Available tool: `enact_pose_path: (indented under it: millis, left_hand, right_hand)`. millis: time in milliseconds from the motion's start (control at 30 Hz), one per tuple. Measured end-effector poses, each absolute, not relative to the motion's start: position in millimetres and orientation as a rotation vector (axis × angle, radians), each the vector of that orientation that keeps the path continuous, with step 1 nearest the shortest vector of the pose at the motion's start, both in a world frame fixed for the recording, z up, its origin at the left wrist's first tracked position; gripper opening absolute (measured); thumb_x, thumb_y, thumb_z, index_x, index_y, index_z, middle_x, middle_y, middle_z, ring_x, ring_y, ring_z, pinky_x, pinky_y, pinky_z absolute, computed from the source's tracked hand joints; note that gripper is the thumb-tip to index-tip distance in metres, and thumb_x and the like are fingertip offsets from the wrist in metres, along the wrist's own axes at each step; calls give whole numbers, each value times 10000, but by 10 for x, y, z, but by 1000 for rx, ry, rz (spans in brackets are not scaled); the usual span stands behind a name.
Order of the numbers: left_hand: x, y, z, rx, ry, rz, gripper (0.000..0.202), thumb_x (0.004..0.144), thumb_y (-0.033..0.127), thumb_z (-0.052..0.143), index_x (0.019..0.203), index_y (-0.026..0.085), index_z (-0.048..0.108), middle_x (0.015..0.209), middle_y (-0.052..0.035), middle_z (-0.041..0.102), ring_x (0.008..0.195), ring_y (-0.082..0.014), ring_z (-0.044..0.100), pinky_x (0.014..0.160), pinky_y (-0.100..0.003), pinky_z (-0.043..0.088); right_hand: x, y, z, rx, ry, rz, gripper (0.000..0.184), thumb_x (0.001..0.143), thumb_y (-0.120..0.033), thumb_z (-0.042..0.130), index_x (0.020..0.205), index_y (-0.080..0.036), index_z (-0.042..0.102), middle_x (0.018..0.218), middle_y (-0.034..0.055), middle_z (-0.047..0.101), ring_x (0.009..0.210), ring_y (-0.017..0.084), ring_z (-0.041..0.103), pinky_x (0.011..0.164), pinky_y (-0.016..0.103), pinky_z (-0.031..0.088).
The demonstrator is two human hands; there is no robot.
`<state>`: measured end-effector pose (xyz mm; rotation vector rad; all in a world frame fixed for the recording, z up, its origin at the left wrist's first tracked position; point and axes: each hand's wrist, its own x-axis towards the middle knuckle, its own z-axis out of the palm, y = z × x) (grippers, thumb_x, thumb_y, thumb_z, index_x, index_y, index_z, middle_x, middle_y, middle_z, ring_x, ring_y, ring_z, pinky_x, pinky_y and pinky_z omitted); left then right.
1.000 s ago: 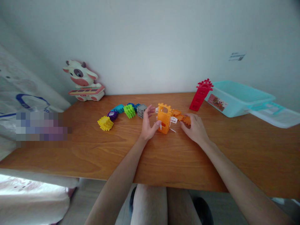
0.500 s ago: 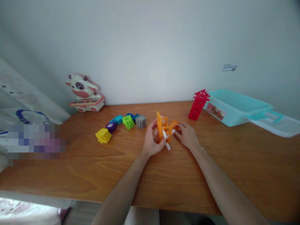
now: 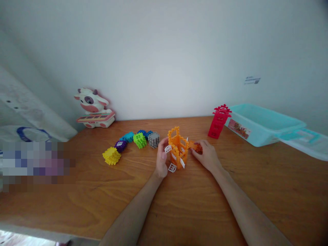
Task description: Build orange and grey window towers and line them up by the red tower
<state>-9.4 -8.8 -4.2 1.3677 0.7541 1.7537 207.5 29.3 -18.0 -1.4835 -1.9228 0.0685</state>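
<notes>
An orange frame of toothed plastic building panels [image 3: 175, 156] stands upright on the table, open at the top, with small white lattice windows [image 3: 172, 167] swung out from its sides. My left hand [image 3: 162, 160] is curled against its left side, fingers at the back edge and thumb near a white window; part of the grip is hidden. To the right, my right hand [image 3: 207, 155] has its thumb and fingers closed around a small bunch of orange panels [image 3: 198, 148]. One of these panels reaches toward the frame; whether they touch I cannot tell.
A red panel tower [image 3: 219, 122] stands beside a turquoise bin [image 3: 266, 135] with its lid [image 3: 307, 141] at the right. Yellow [image 3: 111, 156], purple, blue, green [image 3: 140, 140] and grey [image 3: 154, 140] panel stacks lie left. A cow toy keyboard [image 3: 95, 111] is against the wall.
The orange frame has been turned and now stands upright, its open top showing. My left hand has loosened around it and shifted left. My right hand has drawn slightly right with its orange panels.
</notes>
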Motion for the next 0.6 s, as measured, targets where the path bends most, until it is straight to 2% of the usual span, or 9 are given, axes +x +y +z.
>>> enact_pose_path:
  millis: [100, 200, 367, 467, 600]
  left_hand:
    - [-86, -129, -21, 1631, 852, 1733, 826, 748, 482, 760, 1433, 208, 389, 1406, -148, 509, 1304, -301, 496, 1124, -437, 369]
    - [-70, -127, -32, 1644, 974, 1713, 805, 721, 350, 811, 1398, 194, 406, 1356, -153, 545, 1259, -293, 538, 1100, -436, 397]
    - [-70, -89, -67, 1437, 925, 1667, 580, 732, 325, 815, 1229, 183, 552, 1199, -115, 652, 1118, -252, 629, 1038, -403, 460]
    - [-75, -92, -15, 1297, 852, 1638, 467, 731, 328, 821, 1122, 182, 609, 1115, -87, 691, 1037, -226, 663, 978, -371, 498]
    - [-87, -98, 74, 1150, 776, 1523, 371, 757, 352, 802, 1035, 170, 635, 1046, -76, 727, 956, -210, 693, 913, -355, 531]
  right_hand:
    - [2047, 288, -211, -1486, -1970, -39, 374, 879, -400, 599, 1189, -193, 625, 1226, 140, 693, 1148, 330, 622, 962, 498, 407]
    - [2040, 292, -245, -1503, -2001, -43, 314, 914, -353, 551, 1173, -203, 645, 1154, 118, 736, 1084, 314, 655, 968, 499, 368]
    - [2063, 293, -235, -1487, -2002, -38, 235, 920, -287, 515, 1055, -206, 691, 1042, 110, 763, 1004, 293, 676, 922, 465, 370]
    - [2070, 276, -177, -1454, -1970, -26, 262, 955, -336, 475, 948, -200, 699, 960, 107, 761, 942, 287, 679, 870, 446, 395]
    - [2078, 260, -115, -1360, -1798, 27, 353, 983, -424, 434, 990, -193, 701, 967, 119, 750, 912, 284, 680, 807, 418, 455]
